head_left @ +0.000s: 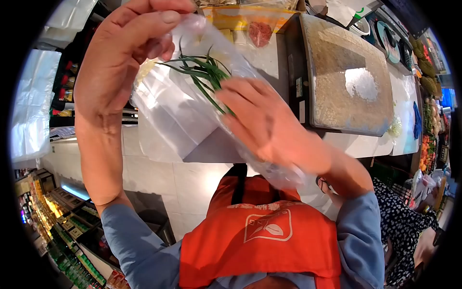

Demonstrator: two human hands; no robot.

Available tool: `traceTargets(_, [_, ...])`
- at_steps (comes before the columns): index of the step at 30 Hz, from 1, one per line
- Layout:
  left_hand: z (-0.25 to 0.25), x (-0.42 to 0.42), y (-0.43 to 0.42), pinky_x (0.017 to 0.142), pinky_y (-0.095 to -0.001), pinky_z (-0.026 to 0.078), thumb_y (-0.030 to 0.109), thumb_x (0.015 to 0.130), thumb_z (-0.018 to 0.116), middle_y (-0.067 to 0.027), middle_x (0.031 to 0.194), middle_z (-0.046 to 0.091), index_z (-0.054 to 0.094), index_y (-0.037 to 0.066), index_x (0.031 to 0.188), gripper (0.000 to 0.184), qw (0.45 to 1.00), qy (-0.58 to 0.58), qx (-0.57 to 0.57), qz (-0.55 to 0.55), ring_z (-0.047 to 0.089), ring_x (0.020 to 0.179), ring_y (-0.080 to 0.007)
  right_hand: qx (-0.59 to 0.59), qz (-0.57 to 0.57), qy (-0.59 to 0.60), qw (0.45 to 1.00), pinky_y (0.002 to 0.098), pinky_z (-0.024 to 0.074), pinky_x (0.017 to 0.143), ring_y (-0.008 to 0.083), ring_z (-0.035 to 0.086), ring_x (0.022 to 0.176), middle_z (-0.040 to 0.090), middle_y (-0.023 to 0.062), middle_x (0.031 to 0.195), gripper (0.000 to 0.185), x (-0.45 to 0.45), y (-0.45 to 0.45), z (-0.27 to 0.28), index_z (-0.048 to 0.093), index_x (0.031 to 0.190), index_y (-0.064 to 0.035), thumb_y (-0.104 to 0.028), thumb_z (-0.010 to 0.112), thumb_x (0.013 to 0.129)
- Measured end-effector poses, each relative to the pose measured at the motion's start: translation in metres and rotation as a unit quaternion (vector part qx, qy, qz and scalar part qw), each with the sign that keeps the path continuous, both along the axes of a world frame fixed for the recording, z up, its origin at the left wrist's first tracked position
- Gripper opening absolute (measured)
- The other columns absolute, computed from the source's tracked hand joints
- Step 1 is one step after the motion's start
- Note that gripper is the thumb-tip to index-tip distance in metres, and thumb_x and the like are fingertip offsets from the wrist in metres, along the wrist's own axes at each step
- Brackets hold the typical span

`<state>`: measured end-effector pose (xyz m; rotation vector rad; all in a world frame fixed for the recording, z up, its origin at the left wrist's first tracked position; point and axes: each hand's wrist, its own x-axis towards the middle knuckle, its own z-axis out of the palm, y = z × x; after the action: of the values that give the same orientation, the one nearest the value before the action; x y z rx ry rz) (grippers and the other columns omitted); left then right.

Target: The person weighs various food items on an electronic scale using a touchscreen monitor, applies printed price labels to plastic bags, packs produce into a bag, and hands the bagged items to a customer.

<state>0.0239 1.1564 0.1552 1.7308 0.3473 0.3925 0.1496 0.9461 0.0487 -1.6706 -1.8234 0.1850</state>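
Over greens (207, 71), right hand (269, 123) slants; left fingers (168, 18) half-curl at bag (166, 108) (both grips unclear).

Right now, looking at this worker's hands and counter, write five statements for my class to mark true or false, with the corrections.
1. The left hand is raised near the top end of the clear plastic bag. True.
2. The right hand is on the reddish lump. False: it is at the long green leaves.
3. The apron is plain blue. False: it is orange-red, with a pale printed emblem.
4. Both forearms are bare. True.
5. The green leaves are tied in a round knot. False: they lie loose, spreading out at the tips.
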Motion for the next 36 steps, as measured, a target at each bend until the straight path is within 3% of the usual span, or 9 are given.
traceTargets(3, [0.000, -0.002, 0.000, 0.068, -0.0221, 0.043, 0.017, 0.094, 0.056, -0.0075, 0.105, 0.068, 0.065, 0.000, 0.112, 0.026, 0.999, -0.022, -0.029, 0.024, 0.047, 0.068, -0.0047, -0.113, 0.128, 0.299, 0.939, 0.0450, 0.0432, 0.101, 0.0353, 0.059, 0.097, 0.062, 0.0153, 0.105, 0.029, 0.007, -0.066, 0.027, 0.061, 0.109, -0.0010, -0.023, 0.063, 0.092])
traceTargets(9, [0.008, 0.001, 0.014, 0.071, -0.0238, 0.043, 0.020, 0.096, 0.057, -0.0083, 0.108, 0.065, 0.063, -0.002, 0.115, 0.030, 0.994, -0.037, -0.103, 0.024, 0.042, 0.065, -0.0067, -0.103, 0.169, -0.132, 0.971, 0.0472, 0.0443, 0.100, 0.0222, 0.061, 0.077, 0.055, 0.0064, 0.076, 0.016, 0.023, -0.108, 0.027, 0.062, 0.090, -0.0062, -0.019, 0.066, 0.080])
traceTargets(14, [0.026, -0.014, 0.021, 0.080, -0.0294, 0.046, 0.018, 0.099, 0.058, -0.0155, 0.126, 0.058, 0.053, -0.008, 0.131, 0.042, 0.974, -0.133, -0.162, 0.086, 0.049, 0.077, -0.0143, 0.038, 0.070, -0.106, 0.991, 0.0461, 0.0466, 0.097, 0.0204, 0.053, 0.061, 0.044, 0.0021, 0.064, 0.014, 0.056, -0.086, 0.064, 0.059, 0.077, -0.0079, -0.013, 0.071, 0.073])
traceTargets(18, [0.056, -0.075, 0.058, 0.114, -0.0445, 0.040, 0.017, 0.105, 0.042, -0.0300, 0.147, 0.039, 0.031, -0.014, 0.144, 0.052, 0.981, -0.147, -0.003, 0.129, 0.053, 0.124, -0.0345, 0.146, 0.066, -0.112, 0.981, 0.0496, 0.0461, 0.099, 0.0222, 0.054, 0.062, 0.046, 0.0023, 0.064, 0.013, 0.079, -0.068, 0.078, 0.062, 0.077, -0.0070, -0.018, 0.069, 0.080])
traceTargets(21, [0.022, -0.097, 0.083, 0.099, -0.0351, 0.041, 0.021, 0.105, 0.046, -0.0190, 0.135, 0.047, 0.044, -0.006, 0.136, 0.041, 0.973, -0.122, -0.072, 0.184, 0.055, 0.114, -0.0212, 0.173, 0.038, -0.105, 0.979, 0.0471, 0.0459, 0.098, 0.0241, 0.057, 0.069, 0.050, 0.0034, 0.065, 0.012, 0.084, -0.067, 0.059, 0.063, 0.076, -0.0083, -0.018, 0.070, 0.078])
traceTargets(23, [-0.004, -0.086, 0.071, 0.082, -0.0252, 0.043, 0.024, 0.105, 0.050, -0.0092, 0.120, 0.057, 0.055, 0.001, 0.127, 0.032, 0.955, -0.088, -0.127, 0.253, 0.059, 0.099, -0.0085, 0.132, 0.054, -0.196, 0.970, 0.0437, 0.0472, 0.092, 0.0276, 0.059, 0.079, 0.055, 0.0063, 0.071, 0.015, 0.084, -0.062, 0.040, 0.061, 0.075, -0.0084, -0.019, 0.071, 0.076])
traceTargets(25, [-0.013, -0.077, 0.045, 0.068, -0.0231, 0.034, 0.028, 0.105, 0.051, -0.0024, 0.094, 0.043, 0.055, 0.004, 0.110, 0.025, 0.986, -0.054, -0.014, 0.155, 0.029, 0.060, -0.0062, 0.141, 0.085, -0.056, 0.985, 0.0439, 0.0477, 0.088, 0.0309, 0.059, 0.084, 0.057, 0.0083, 0.079, 0.018, 0.077, -0.067, 0.029, 0.059, 0.078, -0.0064, -0.019, 0.071, 0.077])
traceTargets(28, [-0.016, -0.077, 0.044, 0.069, -0.0223, 0.034, 0.027, 0.103, 0.054, -0.0005, 0.099, 0.050, 0.057, 0.004, 0.112, 0.025, 0.980, -0.034, -0.049, 0.190, 0.036, 0.066, -0.0055, 0.149, 0.112, 0.016, 0.982, 0.0435, 0.0482, 0.089, 0.0341, 0.059, 0.097, 0.062, 0.0120, 0.099, 0.027, 0.085, -0.098, 0.046, 0.062, 0.098, -0.0057, -0.022, 0.073, 0.080])
traceTargets(36, [-0.041, -0.048, 0.000, 0.066, -0.0189, 0.033, 0.022, 0.098, 0.062, 0.0052, 0.099, 0.059, 0.065, 0.006, 0.113, 0.022, 0.932, 0.075, 0.202, 0.290, 0.041, 0.073, -0.0036, -0.010, -0.467, -0.111, 0.877, 0.0491, 0.0381, 0.112, 0.0424, 0.040, 0.137, 0.041, 0.0247, 0.148, 0.088, 0.315, -0.361, 0.006, 0.049, 0.142, -0.0129, -0.035, 0.089, 0.066])
